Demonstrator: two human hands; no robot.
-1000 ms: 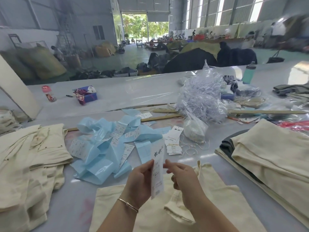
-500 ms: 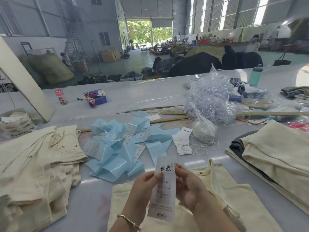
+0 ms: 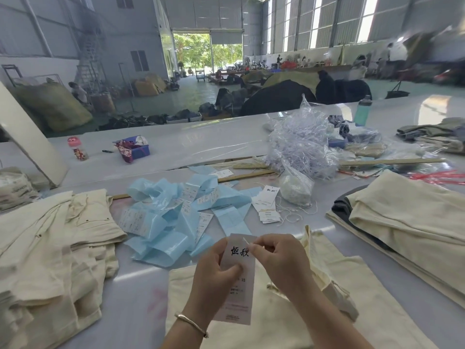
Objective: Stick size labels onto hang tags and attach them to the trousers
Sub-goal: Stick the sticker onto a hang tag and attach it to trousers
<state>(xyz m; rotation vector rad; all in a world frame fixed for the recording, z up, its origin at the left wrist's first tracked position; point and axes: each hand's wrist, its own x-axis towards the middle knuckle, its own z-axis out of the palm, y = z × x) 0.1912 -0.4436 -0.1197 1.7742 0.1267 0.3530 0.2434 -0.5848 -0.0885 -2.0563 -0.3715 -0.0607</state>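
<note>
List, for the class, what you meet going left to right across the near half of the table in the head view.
Cream trousers pile → blue label backing strips → hang tag stack → folded cream trousers stack.

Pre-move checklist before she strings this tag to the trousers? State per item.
1. Hang tag held firmly by the left hand: ok.
2. Right hand pinches the white string at the tag's top: ok.
3. String through the tag's hole: cannot tell.
4. Size label on tag, XS printed: ok.
5. Trousers lying under the hands: ok.
6. Attachment point on trousers found: cannot tell.
</note>
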